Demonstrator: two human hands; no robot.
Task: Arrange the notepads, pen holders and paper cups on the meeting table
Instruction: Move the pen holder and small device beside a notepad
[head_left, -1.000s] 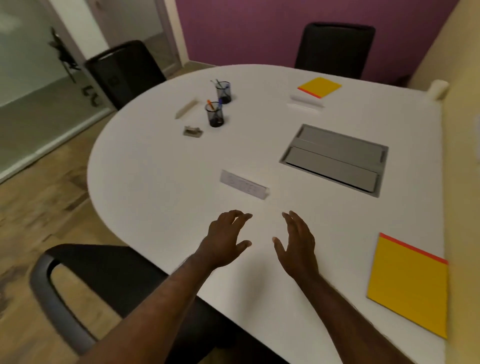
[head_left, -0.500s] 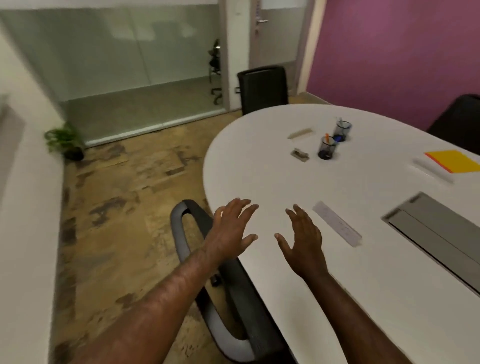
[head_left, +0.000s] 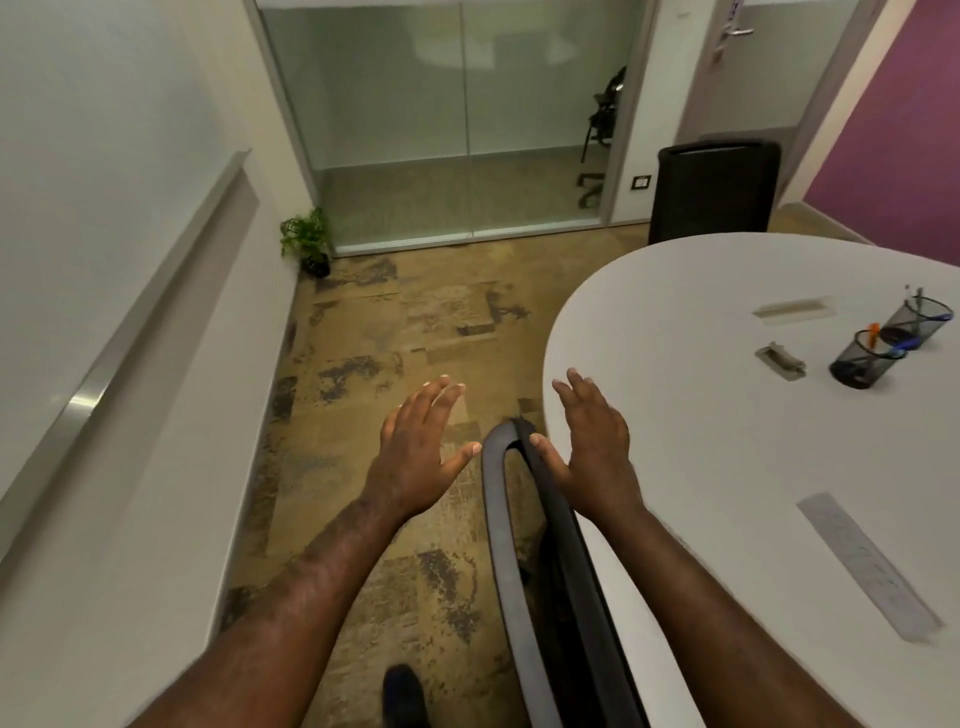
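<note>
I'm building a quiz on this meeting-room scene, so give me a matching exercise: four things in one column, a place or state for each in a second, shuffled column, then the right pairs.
Things:
1. left hand
2. right hand
3. nearer pen holder
4. potted plant

Places or states:
A. on the floor by the glass partition
B. open and empty, over the floor
C. on the white table, an orange pen in it
D. open and empty, at the table's edge, above the black chair

Pairs: 1-B, 2-D, 3-C, 4-A
</note>
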